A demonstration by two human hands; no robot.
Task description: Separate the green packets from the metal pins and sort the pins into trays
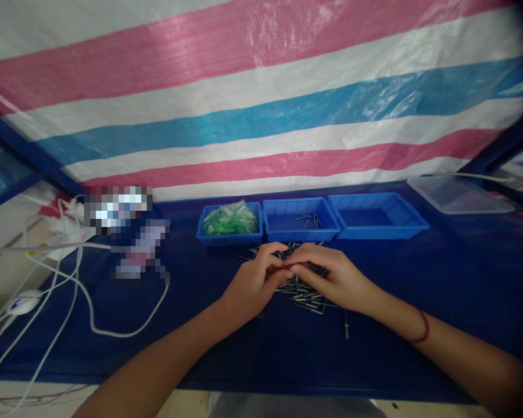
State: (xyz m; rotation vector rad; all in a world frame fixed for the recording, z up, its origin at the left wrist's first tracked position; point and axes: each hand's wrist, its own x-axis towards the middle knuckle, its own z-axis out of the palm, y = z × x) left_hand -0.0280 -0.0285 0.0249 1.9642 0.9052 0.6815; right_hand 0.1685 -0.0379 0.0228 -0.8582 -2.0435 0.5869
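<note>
Tabletop (418, 278): blue, under the pin pile (307, 303)
Left hand (258, 277), right hand (333, 273): fingertips meeting over the pin pile; cannot tell what's grasped
Pins (346, 331): probably light, stiff, slick; pinch mid-shaft

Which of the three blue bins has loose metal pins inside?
The middle bin, between the left bin of green packets and the right bin; it alone shows metal pins inside.

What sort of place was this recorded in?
Probably a small sorting or assembly station, perhaps a makeshift one: a pile of thin metal parts lies on a blue table, blue bins stand in a row, and a striped sheet hangs behind.
</note>
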